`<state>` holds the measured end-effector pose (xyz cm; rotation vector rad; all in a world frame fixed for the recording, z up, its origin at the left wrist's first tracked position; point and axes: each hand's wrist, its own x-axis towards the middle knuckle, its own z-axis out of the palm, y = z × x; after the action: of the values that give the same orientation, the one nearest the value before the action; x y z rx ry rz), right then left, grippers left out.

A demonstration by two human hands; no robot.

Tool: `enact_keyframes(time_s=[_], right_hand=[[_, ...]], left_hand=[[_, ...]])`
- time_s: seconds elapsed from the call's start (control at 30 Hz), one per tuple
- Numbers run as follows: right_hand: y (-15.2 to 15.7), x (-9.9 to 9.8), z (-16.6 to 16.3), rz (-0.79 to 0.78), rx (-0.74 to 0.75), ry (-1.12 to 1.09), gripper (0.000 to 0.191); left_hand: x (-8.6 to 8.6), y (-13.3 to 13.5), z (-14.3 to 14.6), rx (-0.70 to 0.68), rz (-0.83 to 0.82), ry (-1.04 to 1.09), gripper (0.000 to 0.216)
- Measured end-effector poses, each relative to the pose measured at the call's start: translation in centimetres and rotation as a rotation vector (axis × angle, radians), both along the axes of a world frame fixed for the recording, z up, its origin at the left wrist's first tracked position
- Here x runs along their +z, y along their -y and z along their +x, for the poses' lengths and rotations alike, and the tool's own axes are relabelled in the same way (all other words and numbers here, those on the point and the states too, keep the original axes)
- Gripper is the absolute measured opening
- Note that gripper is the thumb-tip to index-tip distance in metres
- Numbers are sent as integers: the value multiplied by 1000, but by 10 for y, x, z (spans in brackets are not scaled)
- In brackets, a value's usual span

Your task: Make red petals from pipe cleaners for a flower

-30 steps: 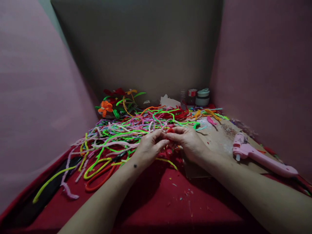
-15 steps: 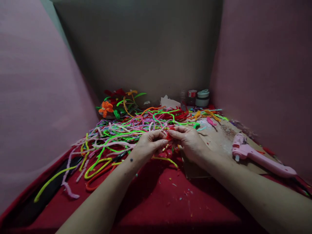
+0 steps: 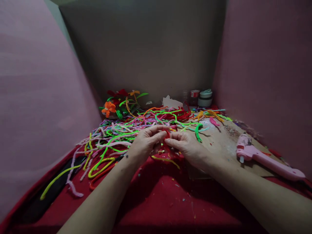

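Between the fingertips of both hands is a red pipe cleaner (image 3: 167,134), its shape partly covered by the fingers. My left hand (image 3: 149,139) pinches it from the left, thumb and forefinger pressed together. From the right, my right hand (image 3: 186,146) grips it with thumb and fingertips, a little lower. Just beyond the hands spreads a heap of pipe cleaners (image 3: 136,128) in pink, green, lilac and red. A yellow pipe cleaner (image 3: 167,160) lies on the red cloth below the fingers.
A pink glue gun (image 3: 265,159) rests on a cardboard sheet (image 3: 219,146) at right. Orange-handled scissors (image 3: 97,180) and a dark flat object (image 3: 46,198) lie left. Pipe-cleaner flowers (image 3: 108,109), a white scrap (image 3: 172,103) and a pale green lidded container (image 3: 205,98) stand behind.
Both hands have shifted slightly, the right one lower, and the fingers have changed their hold on the red pipe cleaner. The whole view has moved a little.
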<state>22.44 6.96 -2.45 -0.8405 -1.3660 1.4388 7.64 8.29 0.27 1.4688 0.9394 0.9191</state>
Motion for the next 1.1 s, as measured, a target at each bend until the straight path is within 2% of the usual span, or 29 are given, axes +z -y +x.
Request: enact_keyframes(time_s=[0.2,0.27,0.4,0.47,0.6,0.67,0.83,0.9,1.0,1.1], right_hand=[[2,-5,-1,-62,107,-2,16],[4,-4,-2,-100,124,12,13],[5,-3,-4,-150,110,-18,16],[3,-4,-4,-171,98,-68,17],[0,-9,-1,-246,112,-125,17],[-1,-10,0,-270,94,-141,18],[-1,-8,1,-240,42,-143,19],[-1,-7,2,-268,67,-142,17],[0,-6,3,-303,115,-147,13],[1,-4,1,-255,81,-103,9]], left_hand=[[2,1,2,7,86,-144,19],[1,-1,2,15,208,-256,19],[-5,-3,-1,115,544,-511,19],[-7,-3,-1,135,587,-537,18],[-10,-2,3,164,524,-465,20],[-9,0,5,175,435,-374,19],[-5,0,2,-17,69,-123,21],[-2,0,0,-42,42,-102,24],[0,0,2,2,34,-116,22],[-1,1,6,62,53,-131,18]])
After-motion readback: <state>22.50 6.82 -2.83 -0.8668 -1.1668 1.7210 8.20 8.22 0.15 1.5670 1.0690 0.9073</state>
